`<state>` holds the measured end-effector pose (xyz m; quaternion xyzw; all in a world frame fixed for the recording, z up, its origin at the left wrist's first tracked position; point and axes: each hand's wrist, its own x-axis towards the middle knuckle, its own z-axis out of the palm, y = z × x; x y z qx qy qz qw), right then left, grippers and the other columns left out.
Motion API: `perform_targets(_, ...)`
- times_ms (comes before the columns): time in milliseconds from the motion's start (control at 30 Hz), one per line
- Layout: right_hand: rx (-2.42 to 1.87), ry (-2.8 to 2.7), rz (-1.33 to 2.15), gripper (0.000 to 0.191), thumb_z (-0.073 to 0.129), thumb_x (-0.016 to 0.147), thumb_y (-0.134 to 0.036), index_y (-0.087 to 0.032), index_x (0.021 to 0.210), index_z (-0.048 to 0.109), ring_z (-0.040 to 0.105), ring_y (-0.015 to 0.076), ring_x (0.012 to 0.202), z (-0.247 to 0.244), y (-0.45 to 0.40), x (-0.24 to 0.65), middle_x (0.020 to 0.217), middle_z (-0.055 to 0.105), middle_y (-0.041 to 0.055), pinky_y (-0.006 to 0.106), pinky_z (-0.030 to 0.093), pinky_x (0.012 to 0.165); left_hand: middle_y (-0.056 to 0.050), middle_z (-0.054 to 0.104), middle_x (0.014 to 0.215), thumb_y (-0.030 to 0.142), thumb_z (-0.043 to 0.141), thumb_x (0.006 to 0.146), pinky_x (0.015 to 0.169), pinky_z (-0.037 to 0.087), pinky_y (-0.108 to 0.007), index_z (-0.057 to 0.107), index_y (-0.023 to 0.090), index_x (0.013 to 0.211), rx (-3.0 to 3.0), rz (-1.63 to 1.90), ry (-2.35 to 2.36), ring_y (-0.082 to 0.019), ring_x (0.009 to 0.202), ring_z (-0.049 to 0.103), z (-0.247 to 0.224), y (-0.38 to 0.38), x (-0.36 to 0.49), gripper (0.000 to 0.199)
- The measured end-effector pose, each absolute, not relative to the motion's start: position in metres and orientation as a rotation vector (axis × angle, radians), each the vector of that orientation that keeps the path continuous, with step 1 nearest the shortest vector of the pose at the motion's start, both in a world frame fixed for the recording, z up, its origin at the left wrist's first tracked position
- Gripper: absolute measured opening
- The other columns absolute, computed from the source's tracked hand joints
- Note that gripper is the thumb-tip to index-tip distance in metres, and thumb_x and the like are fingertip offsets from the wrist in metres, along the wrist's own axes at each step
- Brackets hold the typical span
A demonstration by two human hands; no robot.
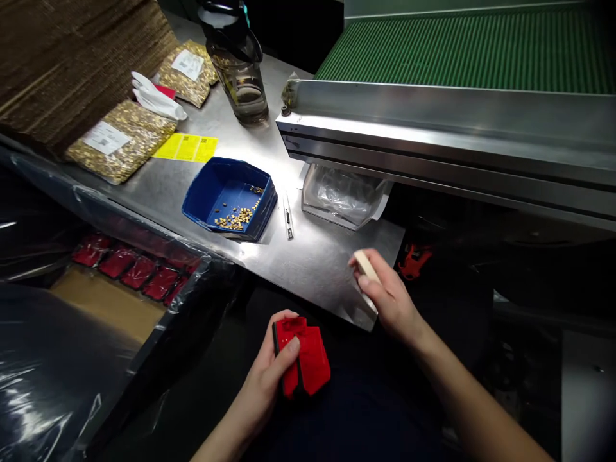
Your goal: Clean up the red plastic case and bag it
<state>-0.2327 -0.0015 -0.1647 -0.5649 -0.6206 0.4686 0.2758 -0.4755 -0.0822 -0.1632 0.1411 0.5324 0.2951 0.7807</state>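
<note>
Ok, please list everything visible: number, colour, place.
Metal table: 1, silver, centre
Conveyor belt: 1, green, upper right
Conveyor frame: 1, silver, beside belt
Cardboard: 1, brown, upper left
Water bottle: 1, clear/black, table's back
Filled bags: 2, gold, table's left
Unclear items: 2, white and red, between bags
Labels: apparently 3, yellow, beside nearer bag
Bin: 1, blue, mid-table
Small pieces: many, gold, in bin
Utility knife: 1, white, beside bin
Plastic-lined tray: 1, whitish, partly under frame
Film-lined box: 1, black/brown, lower left
Wrapped packs: 5+, red, in box
Red part: 1, red/black, bottom centre
Stick: 1, cream, above table corner
Orange item: 1, orange, right
Left hand: 1, bare, holding red part
Right hand: 1, bare, holding stick
</note>
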Motion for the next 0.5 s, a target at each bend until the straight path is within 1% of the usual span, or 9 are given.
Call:
perform_targets(33,-1.492,-1.595,1.378,0.025,0.048,0.100,-0.041,-0.026,0.119,0.053,0.056,0.0188,0.075,-0.160,-0.018,-0.235,0.091,0.059,0.0007,0.031,0.046,0.069,0.000,0.067,0.103,0.049,0.074,0.091,0.080,0.053,-0.030,0.049,0.031,0.128,0.273,0.650,1.201,-0.018,0.086,0.064,-0.164,-0.079,-0.472,0.047)
perform_targets(67,-1.478,-1.581,1.467,0.023,0.055,0.097,-0.039,-0.026,0.116,0.054,0.055,0.0184,0.076,-0.157,-0.033,-0.238,0.091,0.058,0.0001,0.030,0.045,0.069,0.002,0.065,0.097,0.049,0.073,0.092,0.076,0.053,-0.027,0.052,0.030,0.122,0.233,0.657,1.251,-0.016,0.082,0.063,-0.165,-0.076,-0.469,0.042)
perform_targets(100,-1.466,-1.604,1.538,0.024,0.063,0.092,-0.035,-0.025,0.113,0.056,0.056,0.0184,0.079,-0.155,-0.047,-0.242,0.093,0.059,0.0001,0.030,0.045,0.071,0.003,0.064,0.093,0.050,0.073,0.092,0.074,0.053,-0.025,0.055,0.028,0.117,0.190,0.660,1.290,-0.015,0.081,0.063,-0.166,-0.073,-0.466,0.038)
perform_targets(167,-1.434,-1.665,1.627,0.029,0.072,0.085,-0.027,-0.025,0.110,0.058,0.059,0.0188,0.086,-0.154,-0.069,-0.252,0.101,0.062,0.0005,0.030,0.045,0.077,0.001,0.067,0.094,0.051,0.071,0.093,0.074,0.054,-0.023,0.060,0.024,0.111,0.090,0.639,1.316,-0.016,0.085,0.065,-0.169,-0.069,-0.461,0.035)
perform_targets(233,-1.422,-1.646,1.685,0.029,0.074,0.083,-0.022,-0.025,0.108,0.061,0.060,0.0180,0.086,-0.157,-0.080,-0.261,0.101,0.066,-0.0005,0.030,0.044,0.077,-0.004,0.071,0.100,0.054,0.069,0.094,0.073,0.056,-0.026,0.062,0.021,0.111,0.000,0.580,1.303,-0.020,0.089,0.069,-0.173,-0.067,-0.459,0.038)
perform_targets(333,-1.471,-1.408,1.773,0.022,0.076,0.083,-0.024,-0.024,0.101,0.064,0.058,0.0150,0.076,-0.163,-0.083,-0.266,0.089,0.067,-0.0033,0.027,0.041,0.070,-0.010,0.075,0.107,0.059,0.064,0.095,0.070,0.059,-0.035,0.063,0.020,0.117,-0.047,0.459,1.224,-0.027,0.089,0.073,-0.178,-0.067,-0.461,0.044)
perform_targets(367,-1.448,-1.268,1.819,0.020,0.077,0.083,-0.026,-0.023,0.100,0.065,0.057,0.0142,0.075,-0.166,-0.081,-0.264,0.087,0.066,-0.0033,0.026,0.040,0.069,-0.012,0.076,0.111,0.061,0.060,0.096,0.072,0.060,-0.038,0.064,0.020,0.120,-0.032,0.433,1.181,-0.029,0.093,0.074,-0.179,-0.068,-0.461,0.048)
perform_targets(433,-1.342,-0.905,1.906,0.021,0.079,0.083,-0.031,-0.020,0.097,0.067,0.054,0.0126,0.074,-0.173,-0.076,-0.258,0.084,0.063,-0.0023,0.024,0.040,0.067,-0.014,0.073,0.124,0.064,0.052,0.100,0.087,0.060,-0.043,0.065,0.017,0.128,0.019,0.431,1.099,-0.031,0.109,0.070,-0.179,-0.070,-0.463,0.056)
perform_targets(500,-1.197,-0.508,1.994,0.027,0.082,0.080,-0.033,-0.017,0.096,0.068,0.050,0.0101,0.068,-0.179,-0.073,-0.249,0.080,0.060,-0.0017,0.021,0.039,0.062,-0.014,0.069,0.136,0.062,0.049,0.102,0.104,0.052,-0.043,0.064,0.016,0.134,0.069,0.497,1.060,-0.031,0.127,0.061,-0.177,-0.073,-0.463,0.058)
